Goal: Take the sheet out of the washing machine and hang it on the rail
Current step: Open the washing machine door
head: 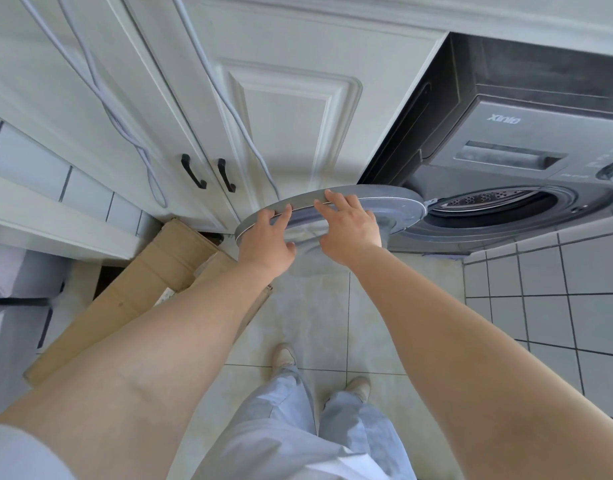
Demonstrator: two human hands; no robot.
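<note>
Both bare hands, left hand (266,237) and right hand (350,225), grasp the round grey door (384,206); perforated steel drum (488,199) seemingly empty.

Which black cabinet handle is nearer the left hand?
The right-side handle, beside the door seam; the other handle sits farther from the left hand.
</note>
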